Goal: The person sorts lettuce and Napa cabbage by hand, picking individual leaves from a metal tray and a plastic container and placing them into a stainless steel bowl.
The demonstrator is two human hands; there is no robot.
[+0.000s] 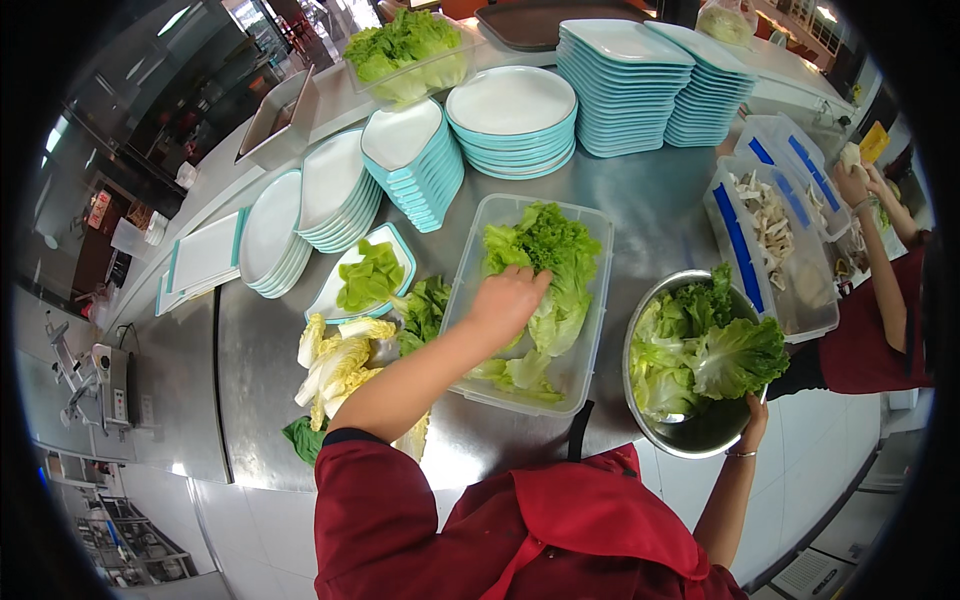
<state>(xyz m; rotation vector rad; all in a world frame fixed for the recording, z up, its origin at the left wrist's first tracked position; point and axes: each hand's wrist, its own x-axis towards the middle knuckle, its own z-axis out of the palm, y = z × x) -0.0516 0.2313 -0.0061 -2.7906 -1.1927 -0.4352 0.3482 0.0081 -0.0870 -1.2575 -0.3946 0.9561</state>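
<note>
In the middle of the steel counter, a clear plastic tub holds green leaf lettuce. My left hand reaches into it, its fingers curled onto the lettuce leaves; the fingertips are partly hidden. To the right is a round metal bowl with loose lettuce leaves inside. At the bowl's near right side, my right hand grips the rim. Left of the tub lie yellow-white cabbage leaves and a small plate bearing cut green leaves.
Stacked blue-edged white plates line the far side, with tall square stacks behind. Another lettuce-filled tub stands on the back ledge. At right, a co-worker stands beside clear boxes, one holding pale strips.
</note>
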